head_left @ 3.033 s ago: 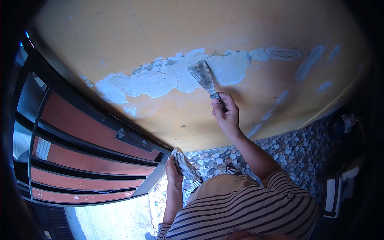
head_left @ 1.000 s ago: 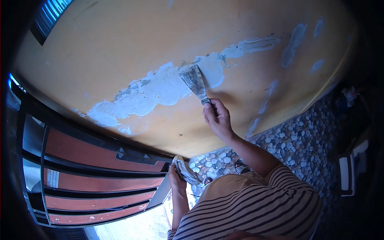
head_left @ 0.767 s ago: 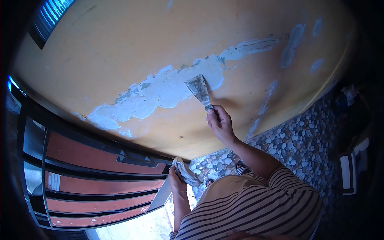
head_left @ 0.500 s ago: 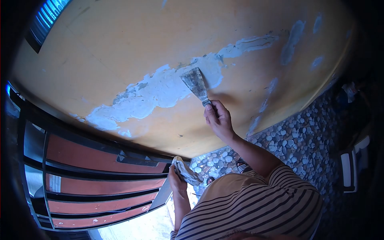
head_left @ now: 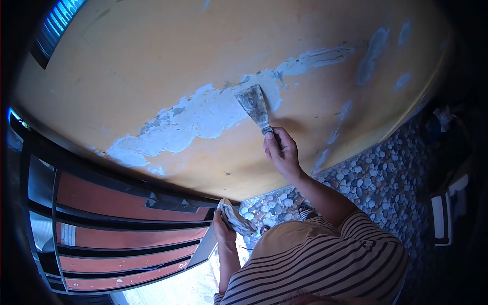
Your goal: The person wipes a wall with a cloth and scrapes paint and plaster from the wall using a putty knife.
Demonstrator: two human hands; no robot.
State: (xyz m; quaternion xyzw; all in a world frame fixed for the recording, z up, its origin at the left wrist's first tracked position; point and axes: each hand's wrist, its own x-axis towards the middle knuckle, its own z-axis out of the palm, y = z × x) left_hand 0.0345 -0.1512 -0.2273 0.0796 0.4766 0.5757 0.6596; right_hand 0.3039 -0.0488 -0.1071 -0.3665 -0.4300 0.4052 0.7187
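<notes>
My right hand [head_left: 283, 152] is closed round the handle of a putty knife [head_left: 253, 104]. Its broad, stained blade lies over a band of whitish filler [head_left: 183, 127] that runs diagonally across the tan wall [head_left: 168, 61]. Low by the wall's bottom edge, my left hand [head_left: 223, 230] grips a pale, flattish object [head_left: 236, 217] smeared with grey-white paste. Its exact kind cannot be made out.
Smaller filler patches [head_left: 373, 56] mark the wall on the right. A dark-framed structure with reddish panels [head_left: 127, 198] stands at lower left. Pebble-patterned flooring [head_left: 371, 173] stretches along the wall's foot. A white-edged object [head_left: 441, 218] is at far right.
The putty knife and my right hand have shifted slightly to the right across the filler. My left hand keeps its hold, almost in the same place.
</notes>
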